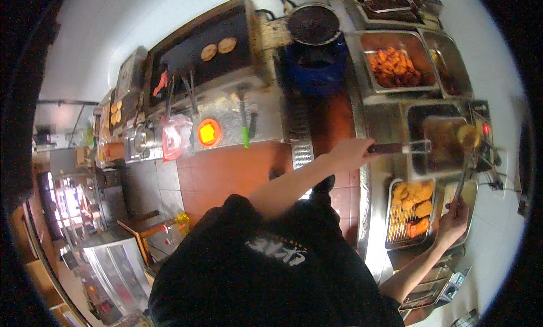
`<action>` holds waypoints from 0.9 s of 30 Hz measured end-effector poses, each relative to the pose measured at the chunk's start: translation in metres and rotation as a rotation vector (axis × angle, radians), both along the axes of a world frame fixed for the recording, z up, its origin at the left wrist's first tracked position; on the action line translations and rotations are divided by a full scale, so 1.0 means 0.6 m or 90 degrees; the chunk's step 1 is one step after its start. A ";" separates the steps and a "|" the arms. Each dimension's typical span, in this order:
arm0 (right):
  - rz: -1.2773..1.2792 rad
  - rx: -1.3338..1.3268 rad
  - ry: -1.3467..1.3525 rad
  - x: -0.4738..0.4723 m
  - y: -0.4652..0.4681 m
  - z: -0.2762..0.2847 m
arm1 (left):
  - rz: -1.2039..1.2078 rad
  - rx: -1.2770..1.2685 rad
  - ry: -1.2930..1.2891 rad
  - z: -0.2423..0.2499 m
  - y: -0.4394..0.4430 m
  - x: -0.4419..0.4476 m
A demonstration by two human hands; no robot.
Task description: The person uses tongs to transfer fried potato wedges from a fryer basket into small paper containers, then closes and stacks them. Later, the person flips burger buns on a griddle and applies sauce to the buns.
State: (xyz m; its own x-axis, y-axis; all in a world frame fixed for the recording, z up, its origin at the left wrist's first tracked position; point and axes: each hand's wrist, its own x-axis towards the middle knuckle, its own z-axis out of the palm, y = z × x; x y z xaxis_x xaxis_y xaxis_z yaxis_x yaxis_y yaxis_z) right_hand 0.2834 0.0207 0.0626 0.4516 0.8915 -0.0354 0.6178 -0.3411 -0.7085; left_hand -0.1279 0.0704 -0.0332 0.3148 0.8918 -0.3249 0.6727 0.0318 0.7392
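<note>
My left hand (352,153) grips the dark handle (388,148) of what looks like a fryer basket. Its metal end reaches over a deep fryer tank (445,142) of brownish oil. In my right hand (454,219) is a long-handled metal utensil (463,178), slanting up beside the tank. At its far end is a round yellowish shape (468,137); blur hides whether this is the tool's head or food. Close to my right hand, breaded fried pieces (413,200) lie on a wire rack in a metal tray (388,225).
A deep metal pan (398,87) holds orange fried pieces (392,66). Across the tiled floor (229,170), a griddle (191,43) carries two round buns (218,49). A green-handled scraper (244,132) and an orange bowl (210,132) sit on its counter. A blue bin (318,72) stands between.
</note>
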 end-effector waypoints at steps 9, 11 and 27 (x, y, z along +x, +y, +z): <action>0.417 -0.067 0.204 -0.609 0.111 0.007 | 0.116 -0.017 -0.052 -0.074 -0.301 -0.362; 0.541 -0.042 0.296 -0.806 0.119 -0.014 | 0.244 -0.111 -0.152 -0.106 -0.376 -0.460; 0.606 0.057 0.141 -1.528 0.067 -0.146 | 0.954 -0.110 -0.454 -0.224 -0.831 -0.812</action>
State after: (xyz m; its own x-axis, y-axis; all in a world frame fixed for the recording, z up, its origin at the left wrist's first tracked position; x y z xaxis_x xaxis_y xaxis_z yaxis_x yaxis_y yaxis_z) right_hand -0.6332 0.0608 -0.0253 -0.4661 0.8832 0.0530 0.4569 0.2916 -0.8404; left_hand -0.6153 -0.4283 -0.1678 -0.6099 0.4918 -0.6214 -0.4744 0.4015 0.7834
